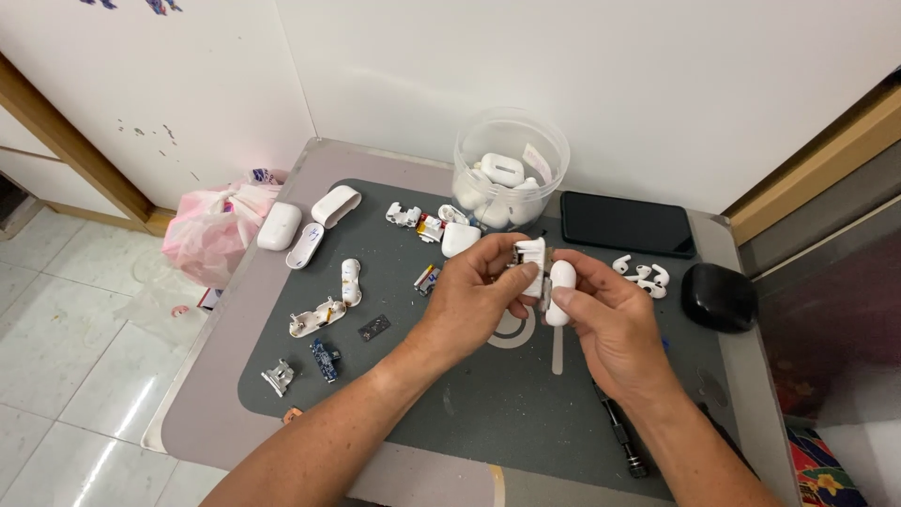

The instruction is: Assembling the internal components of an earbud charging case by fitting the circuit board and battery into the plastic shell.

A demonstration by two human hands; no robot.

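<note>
2 hands (479, 296), 1 phone (627, 223), 1 tub (511, 169), perhaps 4 earbuds (643, 275).

Head-worn view — downward (close) over table (282, 394)

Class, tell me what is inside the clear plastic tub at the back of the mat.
The clear plastic tub holds a heap of white earbud charging cases. Lower pieces are covered, so their number is hidden.

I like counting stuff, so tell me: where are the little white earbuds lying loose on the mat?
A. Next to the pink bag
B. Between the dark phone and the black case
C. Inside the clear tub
B: the loose earbuds lie just below the phone, left of the black case.
</note>
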